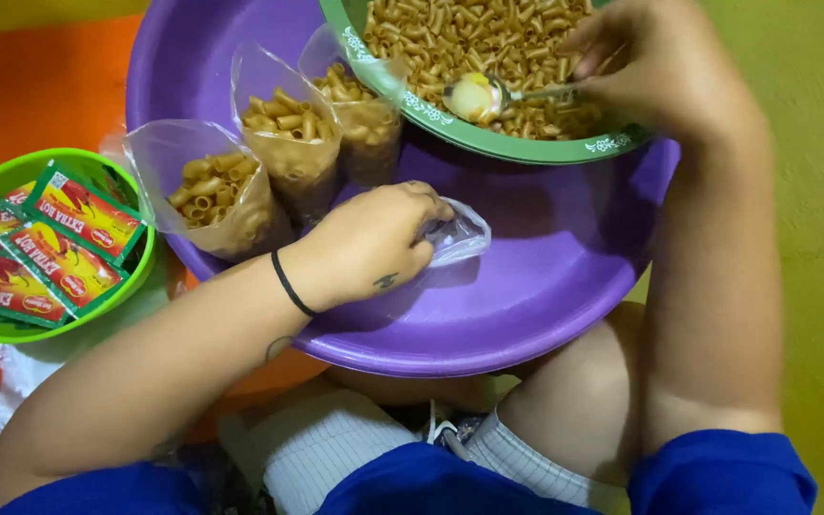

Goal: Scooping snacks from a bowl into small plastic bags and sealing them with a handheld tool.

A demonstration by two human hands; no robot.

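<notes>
Left hand: the left hand (pixel 369 243) is resting inside the purple basin (pixel 526 315), with its fingers curled closed and pinching a small empty clear plastic bag (pixel 458 236). A thin black band is sitting around this wrist.
Empty bag: it is lying on the bottom of the basin, just to the right of the left hand, crumpled and partly hidden under the fingers.
Right hand: the right hand (pixel 646 62) is reaching over the green bowl (pixel 488 143) and is closed around the handle of a metal spoon (pixel 488 95). The spoon head is pointing left and is hovering low over the macaroni (pixel 460 38); I cannot tell if it is touching the food.
Green bowl: it is sitting on the far rim of the purple basin and is full of brownish macaroni.
Filled bags: 3 open clear bags (pixel 288 133) with macaroni are standing upright in the basin, side by side, just left of the green bowl and behind the left hand.
Lime green bowl: a lime green bowl (pixel 140 257) is standing to the left of the basin, just beside it, and is holding several red and green sachets (pixel 69 243).
Person: the person is sitting with the basin over the knees, wearing blue sleeves.
</notes>
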